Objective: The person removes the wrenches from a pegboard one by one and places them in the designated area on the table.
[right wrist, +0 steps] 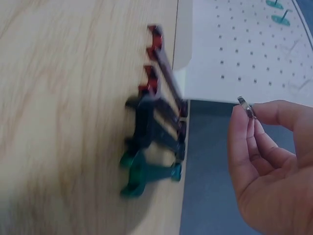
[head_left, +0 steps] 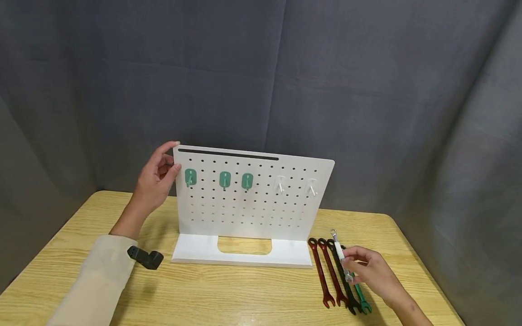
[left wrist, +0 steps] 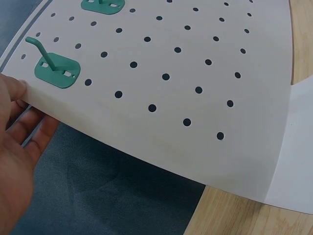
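A white pegboard (head_left: 228,203) stands upright on its white base, with three green hooks (head_left: 225,179) and two white hooks (head_left: 279,184) on its face. At its upper left edge, my left hand (head_left: 152,185) grips the board, thumb (left wrist: 15,89) on the front and other fingers around behind. My right hand (head_left: 373,271) pinches a silver combination wrench (head_left: 339,250) with a white middle, raised over several wrenches beside the base. In the right wrist view just one metal end of the silver wrench (right wrist: 246,106) shows between thumb and fingers.
To the right of the base lie two dark red wrenches (head_left: 320,271), a black wrench (head_left: 341,271) and a green wrench (head_left: 363,301), side by side on the wooden table (head_left: 228,294). A grey curtain (head_left: 228,81) hangs behind and at the sides.
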`<state>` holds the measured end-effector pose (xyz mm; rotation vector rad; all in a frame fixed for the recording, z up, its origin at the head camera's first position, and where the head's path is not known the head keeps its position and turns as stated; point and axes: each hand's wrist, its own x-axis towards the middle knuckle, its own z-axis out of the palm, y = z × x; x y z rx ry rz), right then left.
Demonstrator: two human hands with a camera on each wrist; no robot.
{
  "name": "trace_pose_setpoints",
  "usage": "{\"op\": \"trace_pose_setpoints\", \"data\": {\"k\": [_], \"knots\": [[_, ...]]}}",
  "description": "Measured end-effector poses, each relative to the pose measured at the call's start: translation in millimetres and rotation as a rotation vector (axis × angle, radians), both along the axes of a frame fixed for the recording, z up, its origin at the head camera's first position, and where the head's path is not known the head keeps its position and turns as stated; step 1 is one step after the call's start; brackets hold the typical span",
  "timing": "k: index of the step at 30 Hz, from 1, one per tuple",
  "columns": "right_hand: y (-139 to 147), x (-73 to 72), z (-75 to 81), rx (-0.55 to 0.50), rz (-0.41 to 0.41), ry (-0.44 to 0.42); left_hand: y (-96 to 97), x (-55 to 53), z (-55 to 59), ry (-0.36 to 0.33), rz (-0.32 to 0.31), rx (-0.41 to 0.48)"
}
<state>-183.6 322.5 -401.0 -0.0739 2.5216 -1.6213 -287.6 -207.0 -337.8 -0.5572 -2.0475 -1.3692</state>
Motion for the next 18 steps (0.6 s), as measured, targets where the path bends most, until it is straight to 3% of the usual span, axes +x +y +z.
{"op": "trace_pose_setpoints", "data": {"k": [8,18], "knots": [[23,-5.6,-12.9,0.047,-0.019,-0.010,0.4,-0.7,-1.0,0.007,-0.011,0.005],[44,-3.0,-18.1,0.081,0.041,-0.029,0.5,0.7,0.2,0.010,-0.011,0.017]]}}
